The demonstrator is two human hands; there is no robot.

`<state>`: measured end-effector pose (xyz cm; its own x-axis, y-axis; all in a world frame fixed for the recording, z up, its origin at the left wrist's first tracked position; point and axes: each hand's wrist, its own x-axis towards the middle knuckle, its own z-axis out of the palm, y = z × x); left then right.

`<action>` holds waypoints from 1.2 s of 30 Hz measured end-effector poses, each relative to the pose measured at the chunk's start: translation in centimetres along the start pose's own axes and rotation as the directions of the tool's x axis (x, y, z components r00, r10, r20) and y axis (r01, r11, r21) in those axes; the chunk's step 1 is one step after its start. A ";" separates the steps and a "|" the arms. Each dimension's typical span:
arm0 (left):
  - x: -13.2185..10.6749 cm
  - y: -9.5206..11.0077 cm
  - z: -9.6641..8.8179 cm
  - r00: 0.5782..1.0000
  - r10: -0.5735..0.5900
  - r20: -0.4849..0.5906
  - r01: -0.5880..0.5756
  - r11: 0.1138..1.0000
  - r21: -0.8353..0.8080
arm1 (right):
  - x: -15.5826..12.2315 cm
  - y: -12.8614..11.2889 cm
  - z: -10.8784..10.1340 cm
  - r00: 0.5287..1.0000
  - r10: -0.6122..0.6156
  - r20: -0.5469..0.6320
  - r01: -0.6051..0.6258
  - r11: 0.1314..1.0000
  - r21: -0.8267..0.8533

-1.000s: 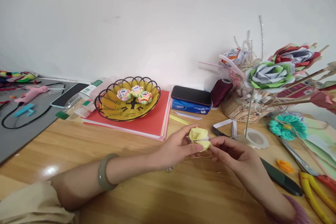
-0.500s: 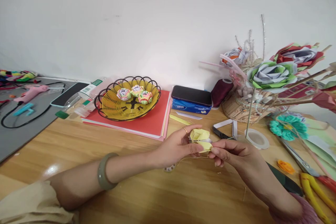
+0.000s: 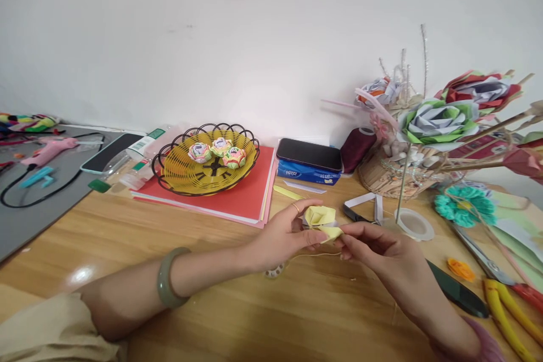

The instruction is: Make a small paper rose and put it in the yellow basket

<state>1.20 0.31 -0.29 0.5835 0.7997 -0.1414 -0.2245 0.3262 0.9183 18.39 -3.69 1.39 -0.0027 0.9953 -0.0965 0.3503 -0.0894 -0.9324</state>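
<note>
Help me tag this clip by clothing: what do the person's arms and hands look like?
The left hand wears a thin gold-coloured ring; farther up come a smooth grey-green bangle and a loose beige sleeve. The right hand shows no ring, with a mauve sleeve farther up.

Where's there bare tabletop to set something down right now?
The widest bare patch of table lies below the hands, between the left forearm and the right forearm. Another runs between the left forearm, the mat and the red paper. It's crowded to the right of the right hand: scissors, orange flower, teal flower.
</note>
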 end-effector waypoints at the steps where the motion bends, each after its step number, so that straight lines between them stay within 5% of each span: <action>1: -0.1 0.0 0.0 1.000 -0.001 -0.008 0.001 1.000 0.003 | -0.1 0.1 0.2 0.999 -0.034 -0.037 0.031 0.998 -0.063; 6: -0.4 -0.1 0.2 1.000 0.002 -0.020 -0.001 0.998 0.070 | -0.6 0.3 0.9 0.972 -0.191 -0.136 0.134 0.928 -0.347; 11: -0.5 -0.2 0.3 1.000 0.014 -0.027 -0.012 0.996 0.093 | -0.9 0.2 1.2 0.954 -0.266 -0.141 0.186 0.888 -0.420; 16: -0.2 -0.3 0.1 1.000 0.016 -0.026 -0.015 1.000 0.017 | -0.2 0.2 0.4 0.996 -0.081 -0.034 0.079 0.996 -0.040; 21: 0.3 -0.5 -0.4 1.000 0.008 -0.004 -0.008 0.997 -0.081 | 0.4 0.4 -0.5 0.986 0.015 0.169 -0.069 0.946 0.318; 36: 0.3 -0.4 -0.3 0.999 -0.038 0.029 0.041 0.993 -0.114 | 0.3 -0.3 -0.1 0.995 0.013 0.097 -0.029 0.985 0.168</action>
<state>1.27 0.52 -0.82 0.6142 0.7716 -0.1657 -0.2878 0.4145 0.8633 18.39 -3.34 1.64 -0.0893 0.9858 -0.1420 0.1875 -0.1233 -0.9745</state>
